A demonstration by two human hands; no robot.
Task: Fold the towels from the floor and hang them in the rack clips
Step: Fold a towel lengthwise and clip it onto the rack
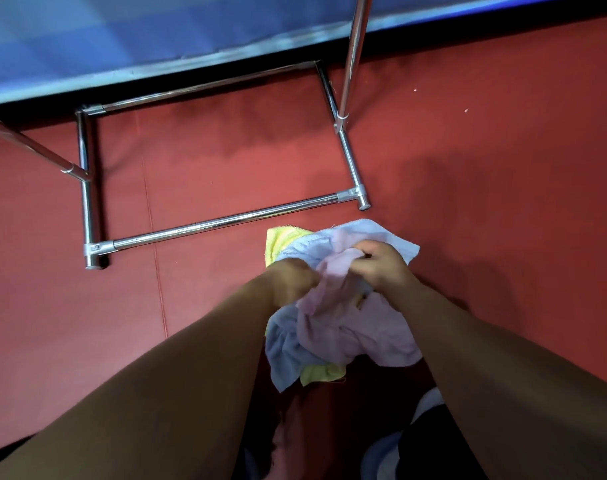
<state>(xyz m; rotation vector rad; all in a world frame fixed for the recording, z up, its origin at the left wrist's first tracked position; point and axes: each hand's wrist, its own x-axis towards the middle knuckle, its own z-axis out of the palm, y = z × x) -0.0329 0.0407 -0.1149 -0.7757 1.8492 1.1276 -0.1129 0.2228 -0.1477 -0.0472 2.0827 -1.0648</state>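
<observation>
Gripping the pink towel (350, 327) at its bunched top, the left hand (291, 282) and right hand (381, 265) both pinch it over a blue towel (284, 355) and yellow towel (281, 240) heaped on the red floor (468, 168), near the chrome rack (225, 221) base.

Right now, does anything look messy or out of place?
Yes: the pink towel, blue towel and yellow towel are crumpled in one heap beside the rack base, none folded. Left hand and right hand grip the pink one.
</observation>
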